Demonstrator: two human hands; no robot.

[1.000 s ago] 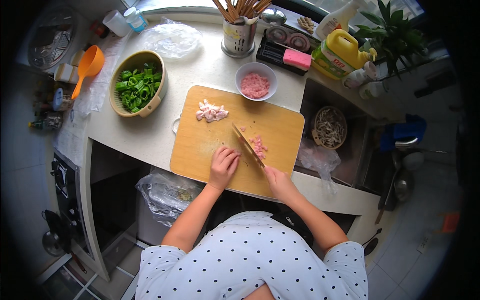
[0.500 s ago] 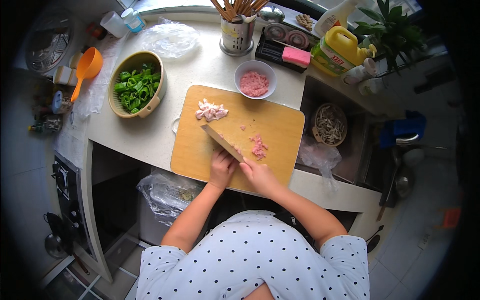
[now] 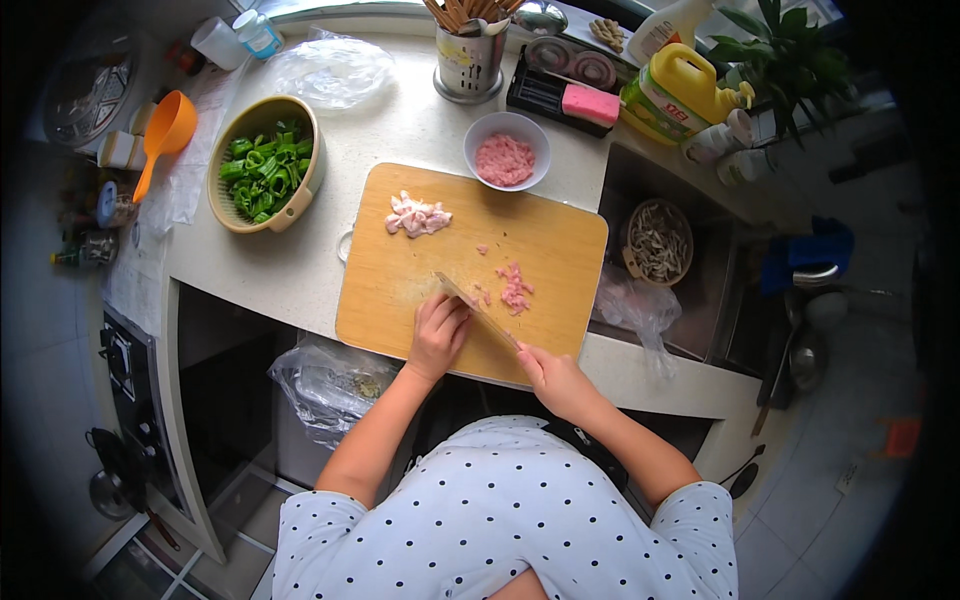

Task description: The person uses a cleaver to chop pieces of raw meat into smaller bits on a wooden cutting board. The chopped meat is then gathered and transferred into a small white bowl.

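My right hand [image 3: 560,382] grips the handle of a kitchen knife [image 3: 478,312], its blade slanting up and left over the wooden cutting board [image 3: 390,300]. Close against the near left side of the blade is my left hand [image 3: 438,330], fingers curled and pressed together on the board; what lies under them is hidden. Small bits of pink meat [image 3: 515,288] are scattered right of the blade. Paler meat pieces [image 3: 416,215] sit in a pile toward the board's far left. A white bowl of minced meat [image 3: 505,160] stands just past the board's far edge.
At left stands a colander [image 3: 300,205] of cut green peppers [image 3: 265,170]. Behind are a utensil holder [image 3: 468,65], a black rack with a pink sponge [image 3: 591,104] and a yellow jug [image 3: 672,95]. The sink [image 3: 620,185] at right holds a basket [image 3: 687,262] of pale strips.
The knife's tip and my right hand have shifted right and slightly nearer, and the blade now stands more edge-on. My left hand has moved slightly left, its fingers further up the board.
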